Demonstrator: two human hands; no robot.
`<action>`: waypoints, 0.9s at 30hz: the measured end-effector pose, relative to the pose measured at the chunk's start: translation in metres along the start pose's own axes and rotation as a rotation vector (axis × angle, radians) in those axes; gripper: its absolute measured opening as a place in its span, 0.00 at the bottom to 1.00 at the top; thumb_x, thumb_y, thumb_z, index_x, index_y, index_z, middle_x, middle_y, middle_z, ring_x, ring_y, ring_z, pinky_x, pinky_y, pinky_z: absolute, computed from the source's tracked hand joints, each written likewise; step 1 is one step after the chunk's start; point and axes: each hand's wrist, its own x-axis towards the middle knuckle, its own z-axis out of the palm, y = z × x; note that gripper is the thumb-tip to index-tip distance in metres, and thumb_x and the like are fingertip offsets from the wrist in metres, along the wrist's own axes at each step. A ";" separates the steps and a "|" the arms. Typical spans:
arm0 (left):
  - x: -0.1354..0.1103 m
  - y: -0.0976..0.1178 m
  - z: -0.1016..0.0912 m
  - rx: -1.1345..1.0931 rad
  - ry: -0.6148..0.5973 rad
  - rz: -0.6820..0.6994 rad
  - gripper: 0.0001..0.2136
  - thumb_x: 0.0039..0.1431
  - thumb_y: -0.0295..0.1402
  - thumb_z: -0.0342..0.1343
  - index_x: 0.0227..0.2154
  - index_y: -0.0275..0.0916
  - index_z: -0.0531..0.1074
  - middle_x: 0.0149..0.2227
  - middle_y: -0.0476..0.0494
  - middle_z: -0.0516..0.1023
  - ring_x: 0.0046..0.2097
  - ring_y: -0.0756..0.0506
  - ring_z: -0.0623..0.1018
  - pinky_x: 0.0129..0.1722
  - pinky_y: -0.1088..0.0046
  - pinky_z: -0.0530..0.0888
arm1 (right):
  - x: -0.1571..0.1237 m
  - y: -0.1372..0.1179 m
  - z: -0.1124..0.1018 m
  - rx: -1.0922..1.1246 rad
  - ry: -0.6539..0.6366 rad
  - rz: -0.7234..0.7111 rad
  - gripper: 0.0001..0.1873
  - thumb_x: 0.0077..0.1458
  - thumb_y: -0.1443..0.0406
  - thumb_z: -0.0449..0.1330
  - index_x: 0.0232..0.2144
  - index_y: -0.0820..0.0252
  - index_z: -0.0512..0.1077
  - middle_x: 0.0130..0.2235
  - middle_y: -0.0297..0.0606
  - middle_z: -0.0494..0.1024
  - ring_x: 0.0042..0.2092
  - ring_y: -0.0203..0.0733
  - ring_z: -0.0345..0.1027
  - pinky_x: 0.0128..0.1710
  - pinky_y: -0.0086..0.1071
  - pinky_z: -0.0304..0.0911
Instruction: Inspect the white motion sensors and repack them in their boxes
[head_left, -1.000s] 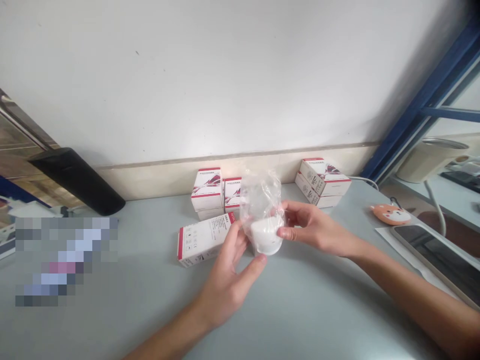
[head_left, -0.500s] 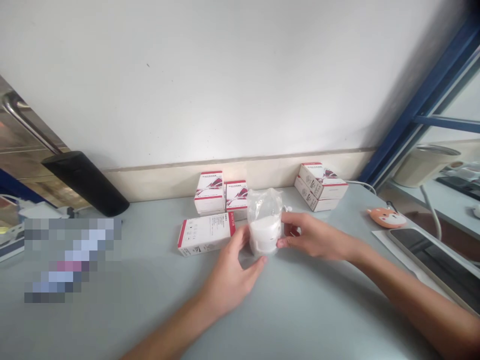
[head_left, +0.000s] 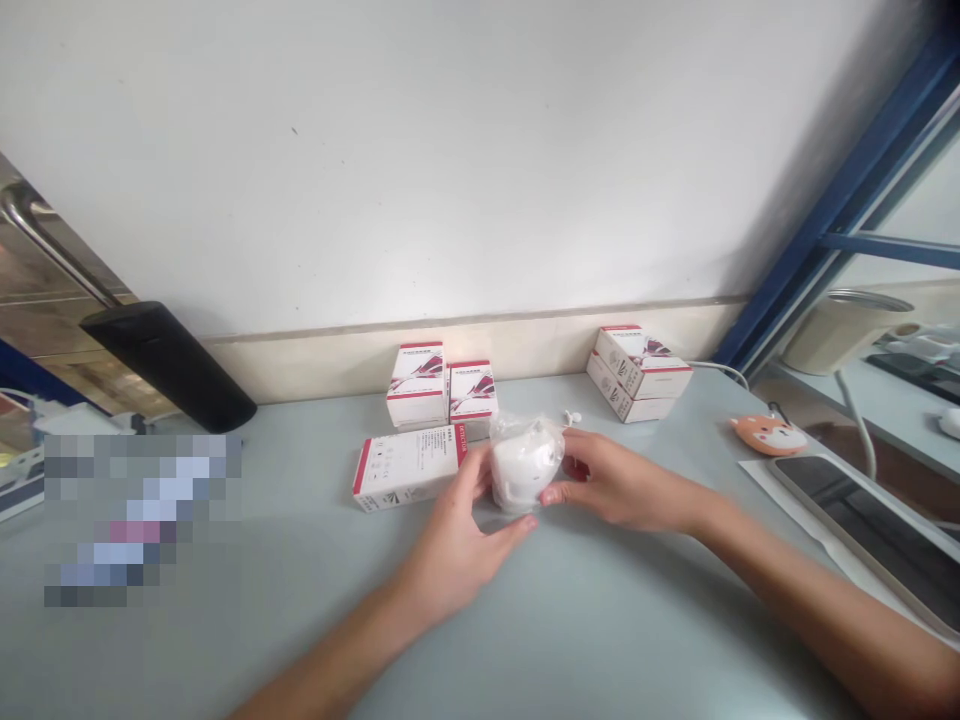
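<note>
A white detector [head_left: 517, 475] in a clear plastic bag stands tilted over the grey table, between my two hands. My left hand [head_left: 457, 530] cups its left side, fingers curled behind it and thumb stretched along its lower front. From the right, my right hand [head_left: 611, 478] grips it with the thumb on the front; the other fingertips are partly hidden. Something small and red shows under the right fingers, too hidden to name. Just left of the detector lies a white and red box [head_left: 409, 465] marked DETECTOR.
Two similar boxes [head_left: 416, 385] stand by the wall behind, and two more [head_left: 637, 375] are stacked to the right. Farther right are an orange animal-faced item [head_left: 769, 435] and a phone [head_left: 862, 530]. A black padded bar [head_left: 172, 365] leans at left, near a blurred-out patch.
The bagged detector has tipped over, its top and the bag's loose end lowering towards the back. Both hands stay around it, with the right thumb shifted slightly left.
</note>
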 end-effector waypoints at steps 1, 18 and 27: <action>0.000 0.001 0.000 -0.036 0.005 0.017 0.32 0.64 0.37 0.66 0.68 0.50 0.59 0.69 0.39 0.69 0.70 0.35 0.68 0.69 0.52 0.67 | 0.001 0.000 0.001 0.019 -0.010 -0.004 0.16 0.64 0.50 0.65 0.45 0.55 0.76 0.44 0.37 0.77 0.39 0.41 0.64 0.39 0.33 0.61; -0.005 0.012 0.001 -0.115 0.106 0.152 0.24 0.63 0.36 0.67 0.57 0.49 0.64 0.64 0.42 0.73 0.65 0.38 0.74 0.64 0.57 0.71 | -0.005 -0.015 -0.007 -0.039 0.089 -0.026 0.17 0.65 0.48 0.62 0.45 0.53 0.77 0.43 0.39 0.74 0.38 0.42 0.63 0.41 0.36 0.64; 0.001 0.003 0.005 -0.116 0.003 -0.004 0.29 0.65 0.36 0.65 0.65 0.49 0.62 0.67 0.40 0.70 0.66 0.36 0.73 0.64 0.55 0.71 | -0.006 -0.015 -0.008 0.014 0.260 -0.043 0.20 0.68 0.47 0.58 0.44 0.54 0.79 0.42 0.42 0.76 0.41 0.46 0.67 0.44 0.41 0.66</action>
